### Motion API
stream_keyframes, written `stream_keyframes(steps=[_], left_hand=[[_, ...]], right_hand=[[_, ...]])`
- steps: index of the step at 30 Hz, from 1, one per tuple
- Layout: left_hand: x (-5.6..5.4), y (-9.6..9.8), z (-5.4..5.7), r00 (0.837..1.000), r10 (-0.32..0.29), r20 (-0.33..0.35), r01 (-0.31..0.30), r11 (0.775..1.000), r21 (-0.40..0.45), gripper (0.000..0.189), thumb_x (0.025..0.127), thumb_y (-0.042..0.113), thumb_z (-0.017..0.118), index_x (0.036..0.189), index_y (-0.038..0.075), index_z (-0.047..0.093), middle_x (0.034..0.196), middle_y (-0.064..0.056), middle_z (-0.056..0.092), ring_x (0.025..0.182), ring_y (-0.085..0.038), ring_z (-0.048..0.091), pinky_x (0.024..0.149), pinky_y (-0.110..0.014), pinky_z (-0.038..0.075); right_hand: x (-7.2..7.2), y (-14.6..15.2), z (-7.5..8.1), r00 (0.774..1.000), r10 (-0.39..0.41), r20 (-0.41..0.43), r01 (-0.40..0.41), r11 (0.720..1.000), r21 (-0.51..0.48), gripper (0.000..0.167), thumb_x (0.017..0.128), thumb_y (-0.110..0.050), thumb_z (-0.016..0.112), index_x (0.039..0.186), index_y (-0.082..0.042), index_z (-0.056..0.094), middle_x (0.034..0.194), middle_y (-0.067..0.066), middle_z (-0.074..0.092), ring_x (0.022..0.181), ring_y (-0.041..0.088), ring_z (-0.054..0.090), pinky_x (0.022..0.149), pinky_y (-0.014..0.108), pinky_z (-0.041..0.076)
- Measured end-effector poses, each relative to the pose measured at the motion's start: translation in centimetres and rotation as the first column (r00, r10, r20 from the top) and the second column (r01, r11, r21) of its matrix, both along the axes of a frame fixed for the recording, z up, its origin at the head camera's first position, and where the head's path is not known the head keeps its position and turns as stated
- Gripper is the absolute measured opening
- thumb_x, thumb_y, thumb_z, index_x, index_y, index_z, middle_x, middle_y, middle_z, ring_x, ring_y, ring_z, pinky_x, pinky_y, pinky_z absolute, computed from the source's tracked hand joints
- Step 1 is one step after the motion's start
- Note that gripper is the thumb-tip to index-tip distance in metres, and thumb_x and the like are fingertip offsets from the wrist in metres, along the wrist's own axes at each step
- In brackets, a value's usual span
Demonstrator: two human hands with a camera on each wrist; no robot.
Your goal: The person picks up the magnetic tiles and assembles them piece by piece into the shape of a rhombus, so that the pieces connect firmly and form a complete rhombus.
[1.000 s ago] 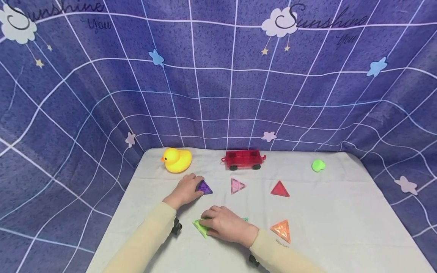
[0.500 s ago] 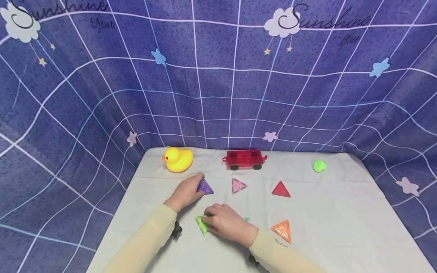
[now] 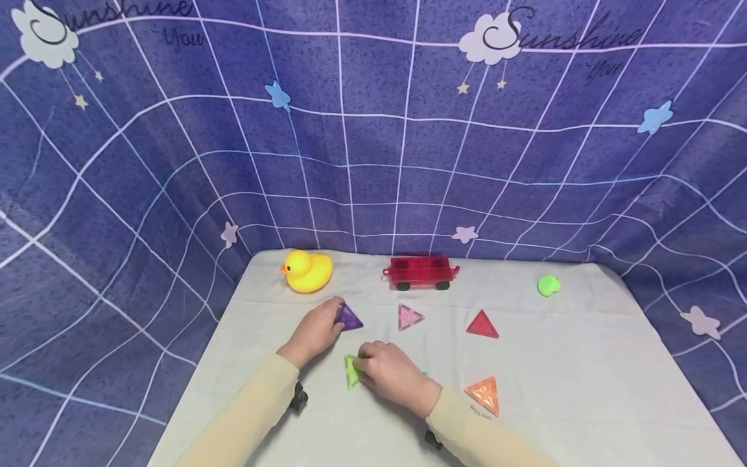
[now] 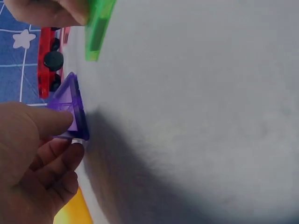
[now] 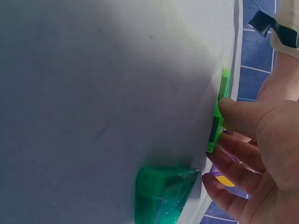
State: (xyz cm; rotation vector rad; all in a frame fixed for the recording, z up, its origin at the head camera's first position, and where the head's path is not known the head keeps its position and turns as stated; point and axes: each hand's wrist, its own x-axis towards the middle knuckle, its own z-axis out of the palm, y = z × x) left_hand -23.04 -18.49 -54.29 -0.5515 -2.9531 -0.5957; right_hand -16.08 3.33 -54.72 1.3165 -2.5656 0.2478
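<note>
My left hand (image 3: 315, 329) pinches a purple triangular magnetic tile (image 3: 349, 318) between thumb and fingers, near the left of the table. In the left wrist view the thumb lies flat on the face of this purple tile (image 4: 65, 100). My right hand (image 3: 391, 371) grips a lime-green triangular tile (image 3: 351, 372) by its right part, closer to me than the purple one. The two tiles are apart. Under the right hand a teal tile (image 5: 163, 191) lies on the cloth, mostly hidden in the head view.
Beyond the hands stand a yellow rubber duck (image 3: 309, 272), a red wheeled tile car (image 3: 421, 272) and a small green toy (image 3: 548, 285). Pink (image 3: 410, 317), red (image 3: 482, 325) and orange (image 3: 486, 395) triangles lie on the white cloth (image 3: 583, 376). A blue curtain (image 3: 373, 143) closes the back and sides.
My right hand has carried the green tile slightly away from me and to the right, turning it so one edge stands nearly vertical in view. The left hand has drawn the purple tile slightly left.
</note>
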Motion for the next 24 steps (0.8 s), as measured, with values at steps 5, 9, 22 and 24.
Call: stream_keyframes(steps=[5, 9, 22, 24], left_hand=[[0.4, 0.0, -0.2, 0.999, 0.035, 0.028, -0.035, 0.999, 0.007, 0.038, 0.095, 0.011, 0.077, 0.127, 0.0, 0.06, 0.114, -0.014, 0.069, 0.106, -0.03, 0.068, 0.094, -0.046, 0.054], [0.8, 0.0, -0.4, 0.999, 0.028, 0.017, -0.028, 1.0, 0.001, 0.024, 0.096, 0.013, 0.076, 0.114, 0.002, 0.066, 0.102, -0.01, 0.069, 0.095, -0.027, 0.068, 0.086, -0.045, 0.055], [1.2, 0.2, -0.6, 0.999, 0.009, -0.045, -0.011, 0.999, -0.041, 0.011, 0.094, 0.013, 0.074, 0.09, 0.008, 0.065, 0.082, -0.003, 0.063, 0.075, -0.021, 0.063, 0.07, -0.042, 0.052], [1.3, 0.3, -0.6, 0.999, 0.011, -0.051, -0.013, 0.999, -0.045, 0.011, 0.094, 0.012, 0.074, 0.089, 0.008, 0.065, 0.081, -0.003, 0.062, 0.074, -0.021, 0.062, 0.069, -0.042, 0.052]], right_hand=[[-0.3, -0.1, 0.1, 0.999, -0.04, -0.01, 0.039, 0.999, -0.023, 0.019, 0.088, -0.023, 0.086, 0.105, -0.017, 0.081, 0.102, -0.001, 0.069, 0.086, 0.017, 0.066, 0.07, 0.032, 0.054], [-0.6, -0.1, 0.1, 0.997, -0.073, -0.009, 0.072, 0.996, -0.053, 0.014, 0.087, -0.021, 0.087, 0.098, -0.017, 0.08, 0.096, 0.0, 0.068, 0.079, 0.018, 0.065, 0.067, 0.033, 0.054], [-2.0, -0.1, -0.8, 0.985, -0.164, -0.045, 0.159, 0.983, -0.092, 0.018, 0.085, -0.025, 0.089, 0.093, -0.015, 0.078, 0.086, 0.001, 0.063, 0.07, 0.02, 0.063, 0.061, 0.035, 0.052], [-2.4, -0.1, -0.8, 0.984, -0.175, -0.038, 0.17, 0.981, -0.097, 0.018, 0.084, -0.025, 0.089, 0.093, -0.014, 0.078, 0.084, 0.001, 0.062, 0.069, 0.02, 0.062, 0.061, 0.034, 0.052]])
